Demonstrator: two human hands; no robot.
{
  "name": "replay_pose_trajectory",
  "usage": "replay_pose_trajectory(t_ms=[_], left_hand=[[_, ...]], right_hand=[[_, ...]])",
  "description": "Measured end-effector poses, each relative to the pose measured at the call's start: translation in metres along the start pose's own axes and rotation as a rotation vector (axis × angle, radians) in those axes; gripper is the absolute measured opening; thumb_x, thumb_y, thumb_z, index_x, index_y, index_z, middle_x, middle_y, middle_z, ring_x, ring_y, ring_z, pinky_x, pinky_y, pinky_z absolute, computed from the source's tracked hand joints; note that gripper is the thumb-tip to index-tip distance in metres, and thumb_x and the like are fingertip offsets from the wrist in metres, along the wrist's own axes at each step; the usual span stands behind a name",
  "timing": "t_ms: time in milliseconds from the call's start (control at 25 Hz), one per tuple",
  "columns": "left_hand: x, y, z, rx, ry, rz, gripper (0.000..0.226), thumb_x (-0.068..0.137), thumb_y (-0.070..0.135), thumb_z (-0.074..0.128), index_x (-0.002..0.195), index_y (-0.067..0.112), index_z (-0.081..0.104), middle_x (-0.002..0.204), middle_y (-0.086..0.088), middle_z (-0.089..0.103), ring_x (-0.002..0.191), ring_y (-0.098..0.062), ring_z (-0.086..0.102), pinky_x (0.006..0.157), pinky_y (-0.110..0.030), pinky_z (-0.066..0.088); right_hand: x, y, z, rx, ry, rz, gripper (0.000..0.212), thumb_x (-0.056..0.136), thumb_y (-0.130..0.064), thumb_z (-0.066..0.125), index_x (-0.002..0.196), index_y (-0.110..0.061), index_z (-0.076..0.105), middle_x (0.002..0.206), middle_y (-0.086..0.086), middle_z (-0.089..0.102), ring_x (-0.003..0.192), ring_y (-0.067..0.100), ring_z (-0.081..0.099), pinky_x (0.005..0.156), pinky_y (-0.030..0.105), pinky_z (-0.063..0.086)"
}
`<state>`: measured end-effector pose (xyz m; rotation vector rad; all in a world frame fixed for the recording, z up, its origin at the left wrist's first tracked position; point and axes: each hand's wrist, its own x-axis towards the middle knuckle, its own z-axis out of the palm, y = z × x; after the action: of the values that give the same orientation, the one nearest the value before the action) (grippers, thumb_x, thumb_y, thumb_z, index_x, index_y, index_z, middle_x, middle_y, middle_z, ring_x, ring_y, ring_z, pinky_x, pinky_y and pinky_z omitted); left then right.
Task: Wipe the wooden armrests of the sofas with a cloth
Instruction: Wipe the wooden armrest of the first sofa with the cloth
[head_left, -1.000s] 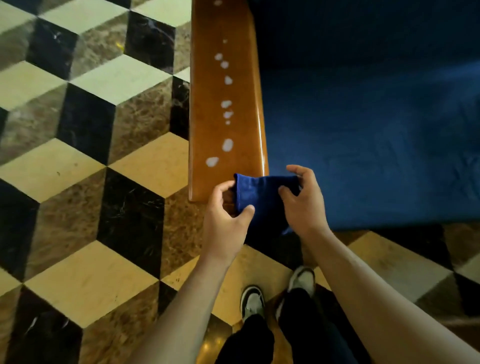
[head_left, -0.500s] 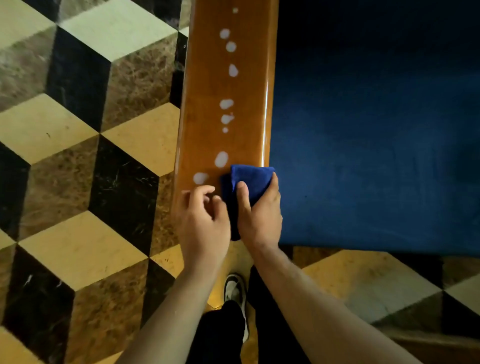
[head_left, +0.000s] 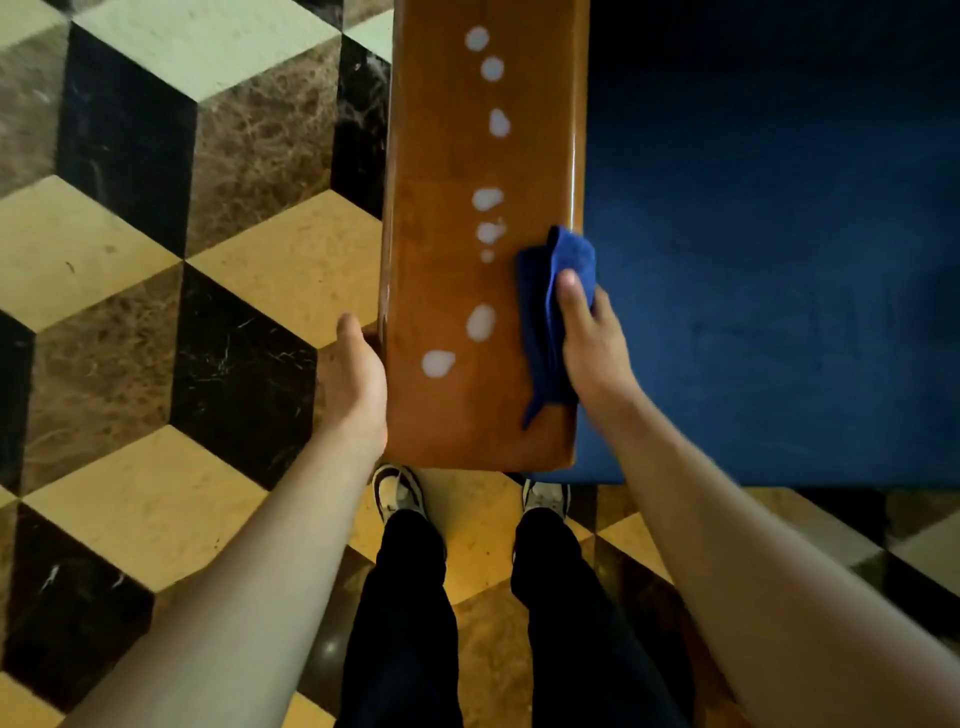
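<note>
A glossy brown wooden armrest (head_left: 441, 260) runs away from me up the middle of the view, dotted along its length with several white foam blobs (head_left: 480, 322). My right hand (head_left: 589, 338) holds a folded blue cloth (head_left: 545, 312) pressed on the armrest's right edge, beside the blobs. My left hand (head_left: 358, 374) rests against the armrest's left side near its front end, fingers curled around the edge and hidden under it.
The blue sofa seat (head_left: 779, 260) fills the right side. A marble floor (head_left: 156, 312) with a black, brown and cream cube pattern lies to the left. My legs and shoes (head_left: 400, 493) stand right at the armrest's front end.
Both hands have parted: the left let go of the cloth and went to the armrest's left side, the right carried the cloth forward along the right edge. The view has closed in.
</note>
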<state>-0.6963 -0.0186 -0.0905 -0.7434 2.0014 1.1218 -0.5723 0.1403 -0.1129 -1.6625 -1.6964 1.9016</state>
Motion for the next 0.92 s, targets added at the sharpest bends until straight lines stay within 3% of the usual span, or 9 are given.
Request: replay_pose_trajectory(t_ms=[80, 160, 280, 400, 520, 640, 800, 920], left_hand=[[0.0, 0.003, -0.003, -0.048, -0.102, -0.026, 0.07, 0.098, 0.074, 0.023, 0.138, 0.027, 0.056, 0.124, -0.006, 0.067, 0.1, -0.028, 0.064, 0.099, -0.047, 0.048], [0.001, 0.004, -0.007, -0.109, -0.185, -0.069, 0.072, 0.097, 0.075, 0.024, 0.136, 0.025, 0.057, 0.133, -0.01, 0.067, 0.111, -0.033, 0.065, 0.105, -0.051, 0.048], [0.01, 0.009, -0.022, -0.154, -0.287, -0.145, 0.081, 0.097, 0.076, 0.023, 0.149, 0.021, 0.051, 0.145, -0.014, 0.061, 0.129, -0.036, 0.059, 0.112, -0.057, 0.044], [0.029, 0.015, -0.041, -0.105, -0.393, -0.179, 0.08, 0.098, 0.075, 0.022, 0.125, 0.016, 0.069, 0.121, -0.017, 0.075, 0.109, -0.033, 0.071, 0.088, -0.048, 0.055], [0.045, 0.018, -0.055, -0.063, -0.441, -0.152, 0.07, 0.1, 0.072, 0.024, 0.095, 0.021, 0.073, 0.086, -0.009, 0.083, 0.08, -0.027, 0.079, 0.072, -0.042, 0.054], [0.056, 0.016, -0.071, -0.054, -0.436, -0.116, 0.075, 0.102, 0.068, 0.025, 0.077, 0.021, 0.078, 0.074, -0.004, 0.081, 0.091, -0.029, 0.075, 0.078, -0.045, 0.054], [0.052, 0.021, -0.071, -0.073, -0.437, -0.12, 0.068, 0.101, 0.067, 0.028, 0.096, 0.019, 0.076, 0.108, -0.011, 0.077, 0.106, -0.031, 0.07, 0.101, -0.053, 0.052], [0.049, 0.026, -0.064, -0.085, -0.396, -0.111, 0.07, 0.102, 0.065, 0.031, 0.137, 0.014, 0.063, 0.133, -0.015, 0.069, 0.12, -0.035, 0.065, 0.107, -0.055, 0.049]], right_hand=[[-0.043, 0.03, 0.001, -0.045, -0.006, -0.026, 0.064, 0.087, -0.066, 0.055, 0.143, -0.036, 0.046, 0.122, -0.016, 0.065, 0.107, 0.0, 0.065, 0.082, 0.023, 0.051], [-0.08, 0.056, 0.006, -0.112, 0.04, -0.111, 0.077, 0.089, -0.062, 0.057, 0.156, -0.039, 0.027, 0.147, -0.012, 0.053, 0.129, 0.003, 0.055, 0.102, 0.034, 0.051], [-0.115, 0.077, 0.027, -0.619, 0.217, -0.296, 0.082, 0.099, -0.066, 0.04, 0.164, -0.034, 0.003, 0.173, -0.005, 0.009, 0.159, 0.024, 0.013, 0.127, 0.053, 0.023], [-0.14, 0.081, 0.069, -1.168, 0.206, -0.525, 0.079, 0.103, -0.066, 0.031, 0.166, -0.024, 0.008, 0.175, 0.003, -0.001, 0.159, 0.04, -0.006, 0.128, 0.055, -0.005], [-0.133, 0.071, 0.113, -1.389, 0.076, -0.742, 0.075, 0.1, -0.053, 0.045, 0.165, -0.026, 0.018, 0.175, 0.003, 0.001, 0.158, 0.043, -0.003, 0.127, 0.057, -0.007], [-0.112, 0.043, 0.143, -1.514, -0.034, -0.797, 0.071, 0.095, -0.038, 0.05, 0.16, -0.017, 0.033, 0.173, 0.007, 0.012, 0.158, 0.044, -0.006, 0.126, 0.057, -0.009], [-0.08, 0.004, 0.164, -1.616, 0.011, -0.712, 0.071, 0.094, -0.034, 0.036, 0.158, -0.004, 0.034, 0.173, 0.012, 0.01, 0.157, 0.041, -0.015, 0.125, 0.055, -0.018], [-0.042, -0.031, 0.173, -1.593, 0.087, -0.625, 0.065, 0.099, -0.028, 0.026, 0.159, -0.004, 0.031, 0.174, 0.009, 0.006, 0.157, 0.04, -0.016, 0.125, 0.055, -0.014]])
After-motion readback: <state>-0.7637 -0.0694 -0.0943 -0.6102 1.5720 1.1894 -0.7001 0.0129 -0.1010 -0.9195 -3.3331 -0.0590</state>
